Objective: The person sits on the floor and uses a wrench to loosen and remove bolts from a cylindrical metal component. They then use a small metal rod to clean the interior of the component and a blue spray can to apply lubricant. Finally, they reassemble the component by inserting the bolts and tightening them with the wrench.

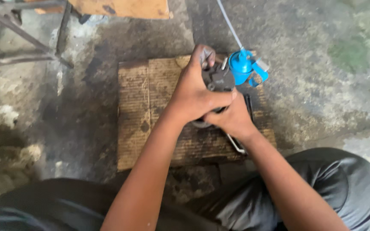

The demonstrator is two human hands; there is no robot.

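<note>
Hands hide most of the dark part point(217, 79): left hand point(193, 92) wraps over its top, right hand point(232, 117) grips it from below, so its shape is hard to make out. It sits above a wooden block point(146, 111) on stained concrete floor point(322, 64). Blue oiler point(241, 64) stands just beside, its tube cut off at the top edge. Metal frame point(18, 38) lies well apart, upper left

Person seen from above: both forearms bare to the elbow with no sleeves, watch or rings visible, left hand point(193, 96) and right hand point(232, 117) ungloved, legs in plain dark grey trousers, cloth creased over the knee at near right.
</note>
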